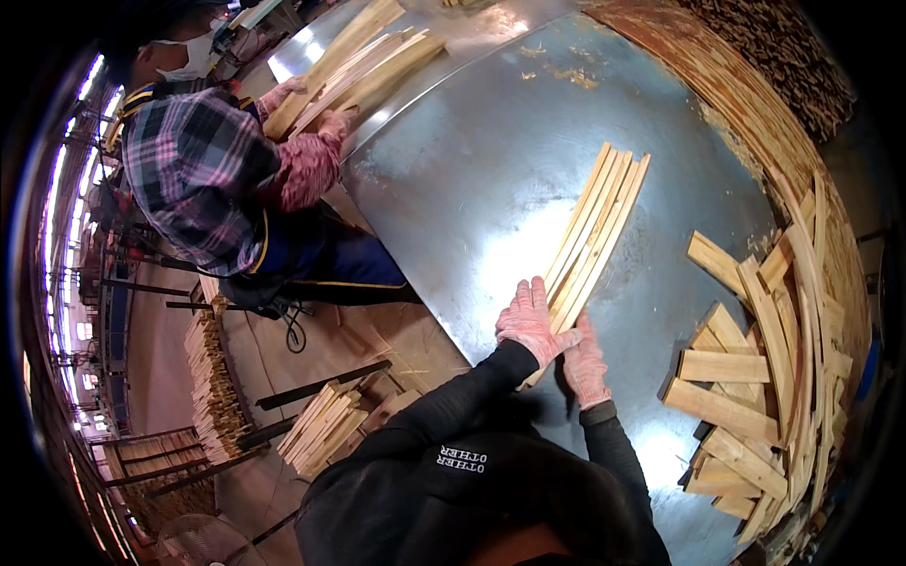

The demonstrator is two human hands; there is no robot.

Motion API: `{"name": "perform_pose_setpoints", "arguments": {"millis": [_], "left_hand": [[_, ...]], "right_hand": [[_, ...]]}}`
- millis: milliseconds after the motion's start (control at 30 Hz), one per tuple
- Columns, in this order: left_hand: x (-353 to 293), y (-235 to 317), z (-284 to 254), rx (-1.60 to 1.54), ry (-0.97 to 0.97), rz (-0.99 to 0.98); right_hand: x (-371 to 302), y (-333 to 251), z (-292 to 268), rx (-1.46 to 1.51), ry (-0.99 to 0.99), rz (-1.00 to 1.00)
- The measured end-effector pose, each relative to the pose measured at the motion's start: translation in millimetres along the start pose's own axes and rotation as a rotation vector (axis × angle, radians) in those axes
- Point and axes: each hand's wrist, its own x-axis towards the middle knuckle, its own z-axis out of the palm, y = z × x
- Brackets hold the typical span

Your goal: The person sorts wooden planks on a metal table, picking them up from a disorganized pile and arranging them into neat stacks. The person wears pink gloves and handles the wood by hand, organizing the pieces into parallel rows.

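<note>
Counter [453, 203]: broad, grey sheet-metal top, bright glare reflected on it. Panel [703, 57]: brown flaked board, edging the right side. Floor [257, 354]: dull brown. Light strips [66, 184]: bright white, far left. Fan [196, 540]: caged, lower left.

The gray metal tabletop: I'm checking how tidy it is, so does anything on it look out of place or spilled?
Yes. The jumbled pile of pale wooden pieces at the right points in several directions, unlike the long pale wooden strips, which lie side by side. Loose tan wood shavings are also scattered toward the far edge.
</note>
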Motion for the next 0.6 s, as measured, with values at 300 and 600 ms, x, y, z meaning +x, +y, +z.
{"name": "perform_pose_setpoints", "arguments": {"millis": [300, 600], "left_hand": [[29.8, -10.4, -38.5, 0.103, -0.019, 0.004], [277.3, -159.5, -198.2, 0.517, 0.38, -0.284]], "right_hand": [[49.6, -8.6, -16.2, -0.248, 0.311, -0.275], [85.0, -54.6, -37.5, -0.061, 0.468, -0.254]]}}
